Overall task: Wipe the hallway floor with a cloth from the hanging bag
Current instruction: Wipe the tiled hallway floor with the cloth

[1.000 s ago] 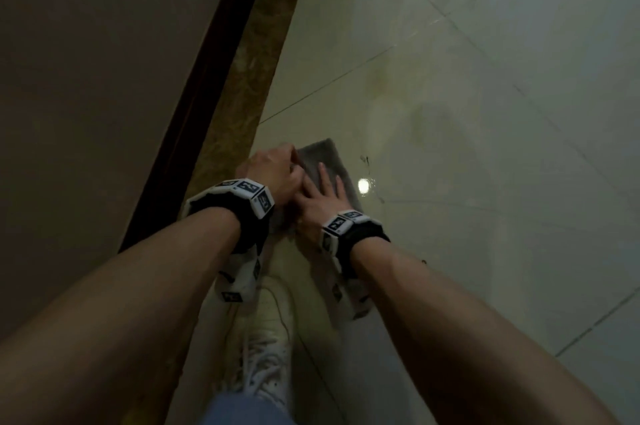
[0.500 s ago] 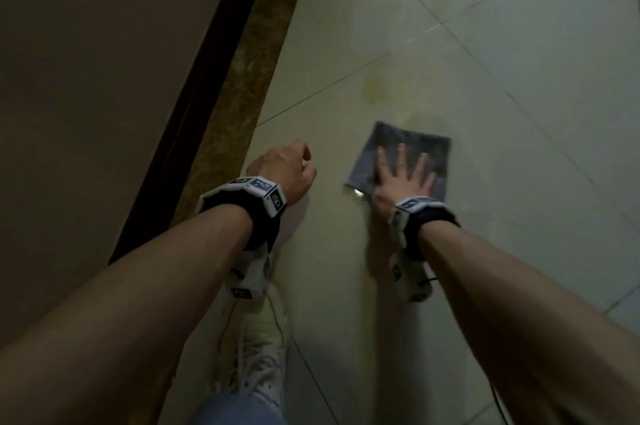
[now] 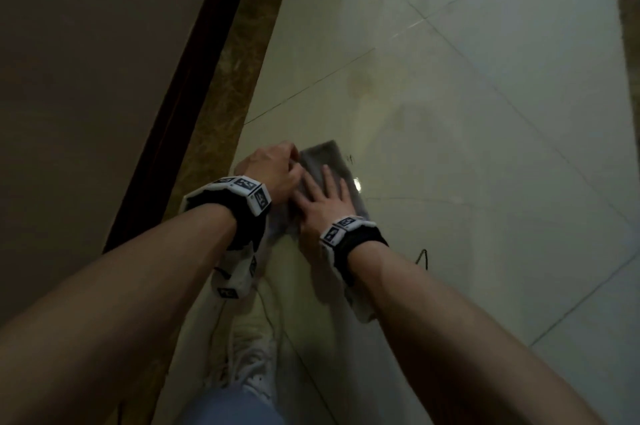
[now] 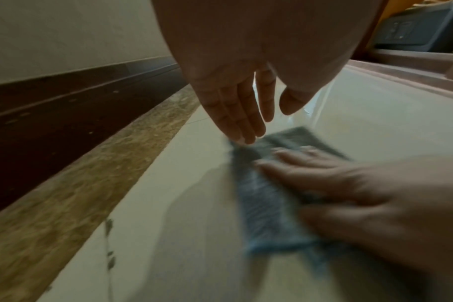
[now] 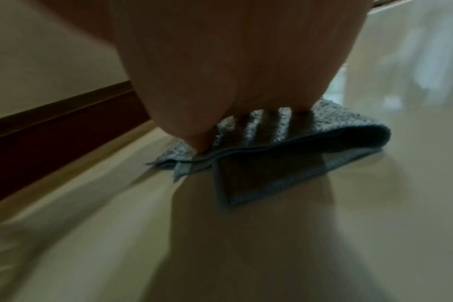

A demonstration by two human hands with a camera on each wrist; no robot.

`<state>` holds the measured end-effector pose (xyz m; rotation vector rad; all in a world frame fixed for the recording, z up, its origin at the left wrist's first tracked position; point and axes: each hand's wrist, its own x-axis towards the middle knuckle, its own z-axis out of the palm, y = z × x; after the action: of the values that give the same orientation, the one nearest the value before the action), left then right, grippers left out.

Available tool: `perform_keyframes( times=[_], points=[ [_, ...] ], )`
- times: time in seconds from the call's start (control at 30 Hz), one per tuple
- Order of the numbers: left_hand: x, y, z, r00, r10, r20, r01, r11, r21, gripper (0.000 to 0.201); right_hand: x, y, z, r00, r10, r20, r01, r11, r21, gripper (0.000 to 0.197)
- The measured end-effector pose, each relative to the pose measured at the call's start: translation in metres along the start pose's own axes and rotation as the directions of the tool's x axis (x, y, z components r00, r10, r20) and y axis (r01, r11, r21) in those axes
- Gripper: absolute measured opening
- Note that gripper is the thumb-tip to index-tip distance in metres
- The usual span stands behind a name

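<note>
The soft, limp folded cloth (image 3: pixel 323 161) is pressed flat under the spread right hand (image 3: pixel 320 205) on slick floor (image 3: pixel 485 182), best held palm-down, while the relaxed left hand (image 4: pixel 236 106) grips nothing.

The right hand (image 5: pixel 236 67) is filling the upper middle of the frame, its straight fingers (image 5: pixel 270 124) pressing flat on the folded blue-grey cloth (image 5: pixel 272 163). The cloth is lying on the pale floor (image 5: pixel 91 235); a dark baseboard (image 5: pixel 52 130) is crossing the left side.
</note>
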<state>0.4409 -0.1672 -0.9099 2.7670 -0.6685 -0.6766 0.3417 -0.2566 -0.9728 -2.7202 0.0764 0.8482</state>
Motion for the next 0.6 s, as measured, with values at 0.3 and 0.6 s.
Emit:
perform_keyframes(
  times=[0.3, 0.6],
  points=[
    [0.012, 0.094, 0.027, 0.978, 0.164, 0.133, -0.173, 0.983, 0.063, 0.032, -0.103, 0.191, 0.011, 0.847, 0.532, -0.023, -0.513, 0.827, 0.231, 0.067],
    [0.006, 0.172, 0.067, 0.941, 0.287, 0.177, -0.311, 0.943, 0.123, 0.036, -0.191, 0.296, 0.045, 0.646, 0.755, 0.112, -0.732, 0.572, 0.372, 0.07]
  ],
)
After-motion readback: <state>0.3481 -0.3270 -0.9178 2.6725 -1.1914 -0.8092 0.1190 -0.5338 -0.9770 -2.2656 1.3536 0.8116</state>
